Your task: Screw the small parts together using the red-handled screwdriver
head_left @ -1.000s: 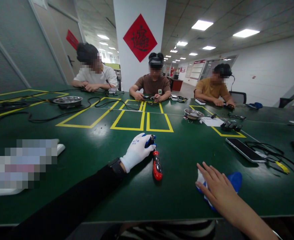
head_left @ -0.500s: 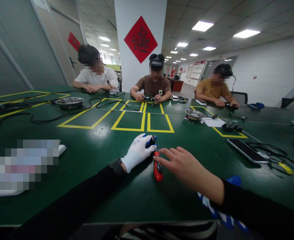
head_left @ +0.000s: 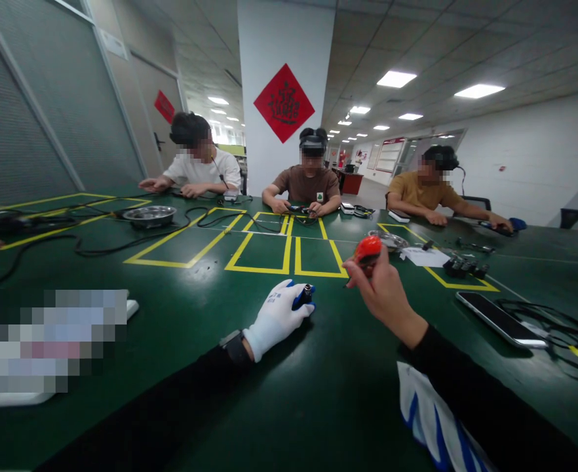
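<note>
My left hand [head_left: 280, 311], in a white glove with blue fingertips, is closed around a small black part [head_left: 305, 296] with a metal tip pointing up. It rests on the green table [head_left: 181, 328]. Raised to the right of it, my bare right hand [head_left: 381, 288] grips a red and black screwdriver [head_left: 368, 252] by the handle, its shaft pointing down and left.
A white and blue glove [head_left: 429, 410] lies by my right forearm. Right of it are a phone [head_left: 500, 319] and cables. Metal bowls [head_left: 150, 216], black parts [head_left: 466, 267] and yellow tape outlines lie farther off. Several people sit around the table.
My right hand has picked up the screwdriver from the table and lifted it up and to the right. My left hand still holds the black part. The view has tilted slightly upward.
</note>
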Demonstrator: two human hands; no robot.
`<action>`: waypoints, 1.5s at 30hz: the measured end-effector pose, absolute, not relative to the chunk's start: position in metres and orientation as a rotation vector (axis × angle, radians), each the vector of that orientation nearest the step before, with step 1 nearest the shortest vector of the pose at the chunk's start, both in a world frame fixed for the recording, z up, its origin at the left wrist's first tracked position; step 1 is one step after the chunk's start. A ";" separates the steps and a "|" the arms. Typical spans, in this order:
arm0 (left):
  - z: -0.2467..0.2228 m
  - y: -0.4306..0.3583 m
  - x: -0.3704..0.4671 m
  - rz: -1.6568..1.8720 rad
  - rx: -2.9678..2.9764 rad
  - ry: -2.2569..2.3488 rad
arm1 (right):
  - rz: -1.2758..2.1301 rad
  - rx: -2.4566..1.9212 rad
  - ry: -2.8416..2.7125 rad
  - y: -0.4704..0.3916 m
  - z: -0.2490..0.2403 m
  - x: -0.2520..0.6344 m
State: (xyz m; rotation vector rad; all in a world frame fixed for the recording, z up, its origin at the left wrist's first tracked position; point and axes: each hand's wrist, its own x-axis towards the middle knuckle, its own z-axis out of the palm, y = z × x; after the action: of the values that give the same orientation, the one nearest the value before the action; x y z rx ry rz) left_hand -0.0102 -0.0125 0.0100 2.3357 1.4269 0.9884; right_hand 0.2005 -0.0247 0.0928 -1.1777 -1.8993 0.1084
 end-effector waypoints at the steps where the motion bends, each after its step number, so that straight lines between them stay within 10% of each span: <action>1: 0.009 -0.012 -0.010 0.990 2.336 1.425 | 0.217 -1.097 -1.690 -0.018 0.087 0.200; 10: 0.008 -0.007 -0.005 0.992 2.420 1.417 | 0.630 -0.925 -1.154 0.010 0.012 0.193; 45: 0.009 -0.010 -0.005 1.007 2.428 1.406 | 0.843 -0.837 -1.297 -0.005 0.014 0.184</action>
State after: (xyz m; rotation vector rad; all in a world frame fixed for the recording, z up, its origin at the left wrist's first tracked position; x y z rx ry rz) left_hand -0.0052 -0.0098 0.0085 2.4282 1.4063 1.0068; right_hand 0.1840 -0.0055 0.0143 -0.8372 -1.2972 0.8434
